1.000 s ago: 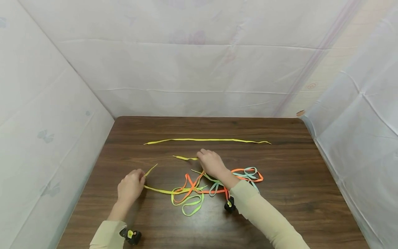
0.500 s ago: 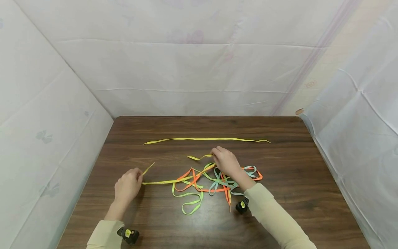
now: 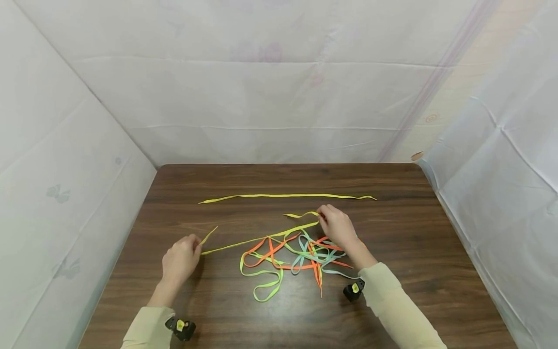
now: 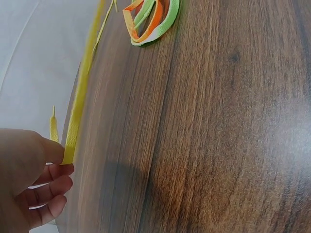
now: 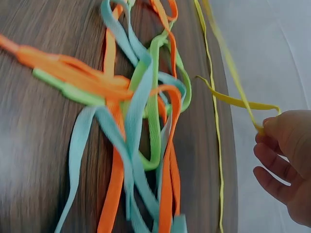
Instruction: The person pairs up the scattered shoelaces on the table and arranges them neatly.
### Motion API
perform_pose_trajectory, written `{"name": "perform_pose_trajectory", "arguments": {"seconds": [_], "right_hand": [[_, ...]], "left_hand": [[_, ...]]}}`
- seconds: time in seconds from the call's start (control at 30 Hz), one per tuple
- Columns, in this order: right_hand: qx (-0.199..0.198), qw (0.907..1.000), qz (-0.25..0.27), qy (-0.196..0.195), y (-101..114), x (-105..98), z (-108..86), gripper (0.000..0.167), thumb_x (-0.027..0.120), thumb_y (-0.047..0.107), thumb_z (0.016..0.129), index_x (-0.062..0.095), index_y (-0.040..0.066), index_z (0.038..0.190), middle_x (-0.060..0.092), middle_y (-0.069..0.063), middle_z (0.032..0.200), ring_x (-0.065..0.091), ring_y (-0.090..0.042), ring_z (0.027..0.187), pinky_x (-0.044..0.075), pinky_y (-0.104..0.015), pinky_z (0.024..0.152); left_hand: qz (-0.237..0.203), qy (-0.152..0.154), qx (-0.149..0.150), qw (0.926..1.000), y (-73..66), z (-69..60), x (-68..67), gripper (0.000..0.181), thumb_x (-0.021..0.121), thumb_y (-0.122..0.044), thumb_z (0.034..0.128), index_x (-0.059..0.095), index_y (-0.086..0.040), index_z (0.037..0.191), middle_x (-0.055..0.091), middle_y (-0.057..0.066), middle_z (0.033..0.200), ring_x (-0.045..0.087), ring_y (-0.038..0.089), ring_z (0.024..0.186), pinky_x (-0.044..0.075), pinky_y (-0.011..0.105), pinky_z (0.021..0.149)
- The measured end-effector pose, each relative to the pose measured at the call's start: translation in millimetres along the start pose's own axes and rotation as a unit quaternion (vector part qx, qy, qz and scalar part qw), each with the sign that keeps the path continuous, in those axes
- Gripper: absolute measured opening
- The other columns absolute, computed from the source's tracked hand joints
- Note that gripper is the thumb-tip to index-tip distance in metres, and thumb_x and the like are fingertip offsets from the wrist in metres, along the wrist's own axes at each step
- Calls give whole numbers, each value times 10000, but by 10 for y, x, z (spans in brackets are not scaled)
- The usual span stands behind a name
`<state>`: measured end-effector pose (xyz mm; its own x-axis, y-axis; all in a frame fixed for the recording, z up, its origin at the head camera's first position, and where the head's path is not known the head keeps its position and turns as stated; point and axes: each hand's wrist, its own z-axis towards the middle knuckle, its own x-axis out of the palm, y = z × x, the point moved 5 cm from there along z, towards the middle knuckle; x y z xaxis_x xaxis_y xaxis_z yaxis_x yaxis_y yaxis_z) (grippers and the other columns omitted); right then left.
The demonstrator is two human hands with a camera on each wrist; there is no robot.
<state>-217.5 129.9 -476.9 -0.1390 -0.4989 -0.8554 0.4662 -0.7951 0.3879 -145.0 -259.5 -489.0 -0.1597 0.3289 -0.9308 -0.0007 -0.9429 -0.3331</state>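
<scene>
A yellow shoelace (image 3: 255, 240) stretches nearly straight between the two hands, over the far side of a tangle of laces. My left hand (image 3: 180, 259) pinches it near one end; in the left wrist view thumb and forefinger hold the yellow lace (image 4: 80, 104) and its tip sticks up behind. My right hand (image 3: 337, 225) pinches it near the other end, whose loose tail curls away to the left. The pinch also shows on the yellow lace (image 5: 235, 77) in the right wrist view. Orange, green and light blue laces (image 3: 305, 257) lie looped together below.
Another yellow shoelace (image 3: 283, 196) lies straight along the far part of the brown wooden table (image 3: 414, 291). White sheeting (image 3: 261, 97) rises behind the table and at both sides. A black camera (image 3: 354, 290) sits at the right wrist.
My right hand has moved rightward with its end of the yellow lace, drawing the lace out of the tangle and straighter. The orange and blue laces have shifted. My left hand stays nearly in place.
</scene>
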Motion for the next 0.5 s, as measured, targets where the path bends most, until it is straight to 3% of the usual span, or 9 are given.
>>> {"name": "perform_pose_trajectory", "arguments": {"seconds": [0.3,0.5], "right_hand": [[372,9992,-115,101,-246,-56,-90,74,634,65,843,620,50,914,561,-23,756,449,-93,561,380,-248,493],[693,9973,172,153,-384,-97,-138,91,642,53,823,598,52,903,582,-39,755,492,-118,581,409,-282,508]], "left_hand": [[-41,104,-108,9999,25,3,15,70,627,-84,813,621,-50,875,633,78,714,511,195,496,378,354,392],[-125,105,-150,9998,44,-6,46,78,639,-91,813,618,-50,876,634,72,716,511,187,493,372,333,391]]}}
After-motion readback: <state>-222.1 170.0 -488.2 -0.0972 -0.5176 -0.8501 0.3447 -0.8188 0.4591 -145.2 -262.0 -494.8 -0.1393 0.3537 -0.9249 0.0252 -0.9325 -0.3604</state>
